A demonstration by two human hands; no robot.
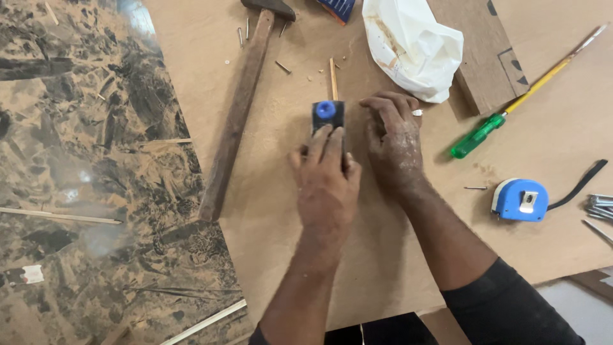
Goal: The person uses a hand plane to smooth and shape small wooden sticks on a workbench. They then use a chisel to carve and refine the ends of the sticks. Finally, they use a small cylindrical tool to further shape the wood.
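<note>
Left hand: lies over the near half of a small dark block; fingers stretched flat along its top, pressing rather than wrapped, so nothing is truly gripped
Right hand: rests on the worktop just right of the block; fingers curled down to the board, holding nothing that shows; whether they touch the block's side, cannot tell
Block: sits mid-worktop with a blue knob at its far end; its long axis runs away from the body, in line with the left forearm; the left hand is the nearer one, already on it
Stick: thin, just beyond the block, pointing the same way
Hammer: well left, handle running near to far
Bag: white, crumpled, beyond the right hand
Screwdriver: green grip, off to the right
Tape: blue case, right of the right forearm
Marbled sheet: covers the left side
</note>
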